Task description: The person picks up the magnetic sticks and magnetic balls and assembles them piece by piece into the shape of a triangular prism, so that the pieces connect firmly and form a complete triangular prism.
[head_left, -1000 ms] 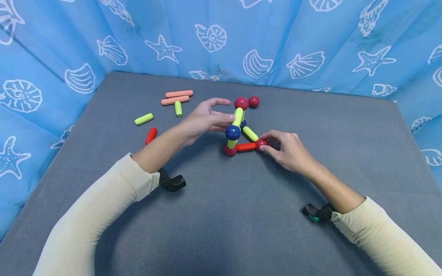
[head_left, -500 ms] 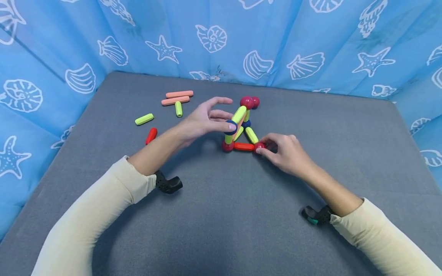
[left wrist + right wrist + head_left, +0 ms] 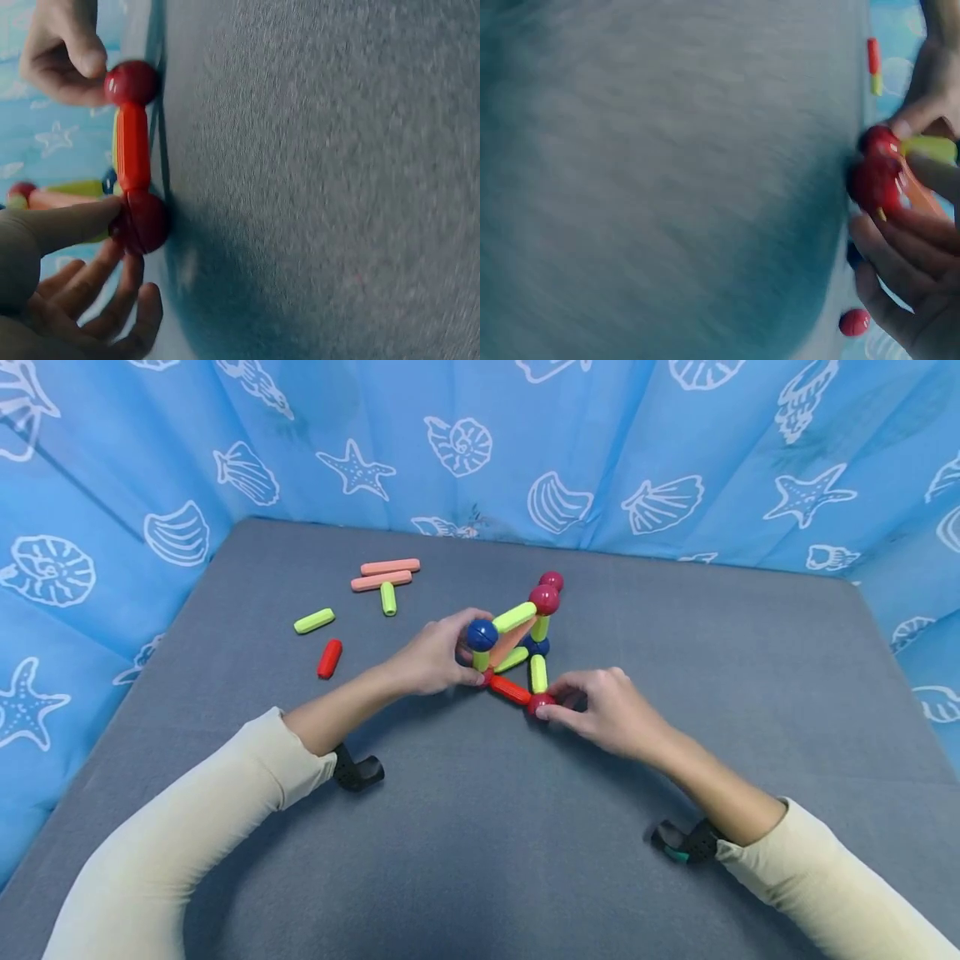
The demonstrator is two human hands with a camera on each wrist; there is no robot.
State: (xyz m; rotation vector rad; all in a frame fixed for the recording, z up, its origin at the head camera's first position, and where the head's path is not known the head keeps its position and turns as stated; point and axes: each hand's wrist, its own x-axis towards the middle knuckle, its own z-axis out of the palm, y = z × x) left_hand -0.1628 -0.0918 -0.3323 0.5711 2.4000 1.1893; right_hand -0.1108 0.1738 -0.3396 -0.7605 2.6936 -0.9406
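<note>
A frame of balls and ribbed sticks stands between the hands. My left hand [image 3: 432,655] pinches its lower left dark red ball [image 3: 146,223], thumb in front. My right hand [image 3: 609,713] grips the dark red ball [image 3: 541,705] at the near corner. A red stick [image 3: 510,691] joins these two balls along the bottom. Yellow-green sticks [image 3: 538,674] run back to a low blue ball [image 3: 536,645]. Above, a blue ball [image 3: 482,635] and a dark red ball [image 3: 544,600] are linked by a yellow-green stick [image 3: 514,617], and a salmon stick [image 3: 512,642] slants below it.
Another dark red ball [image 3: 552,581] lies behind the frame. Loose at the left are two salmon sticks [image 3: 390,567], a short yellow-green stick [image 3: 387,598], another yellow-green stick [image 3: 314,621] and a red stick [image 3: 329,659]. A blue shell-print curtain [image 3: 495,452] hangs behind the grey table [image 3: 465,827].
My left hand has gone from the upper blue ball down to the lower left red ball. The frame has turned, its near corner shifting left and toward me with my right hand.
</note>
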